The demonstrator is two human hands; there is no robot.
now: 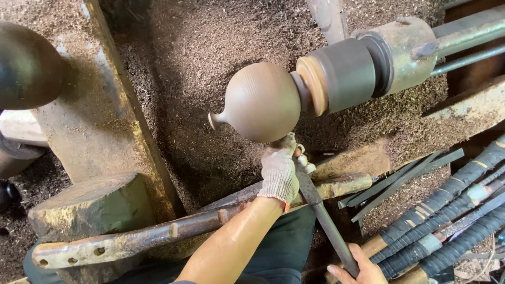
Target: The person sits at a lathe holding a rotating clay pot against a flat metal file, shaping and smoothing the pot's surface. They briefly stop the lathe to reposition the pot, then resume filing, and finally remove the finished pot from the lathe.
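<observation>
A round brown vase-shaped wooden piece (pixel 260 102) with a small neck at its left is mounted on a lathe chuck (pixel 342 73). My left hand (pixel 279 171), in a white knit glove, grips the front part of a long dark metal chisel (pixel 329 226) just under the piece, over a rusty bar rest (pixel 158 234). The chisel's tip is hidden by the glove and the piece. My right hand (pixel 363 271), bare, holds the chisel's rear end at the bottom edge of the view.
Wood shavings (pixel 200 52) cover the lathe bed. Several long tools with wrapped handles (pixel 452 221) lie at the right. A dark rounded object (pixel 26 66) sits at the far left, and a worn wooden block (pixel 89 202) stands below it.
</observation>
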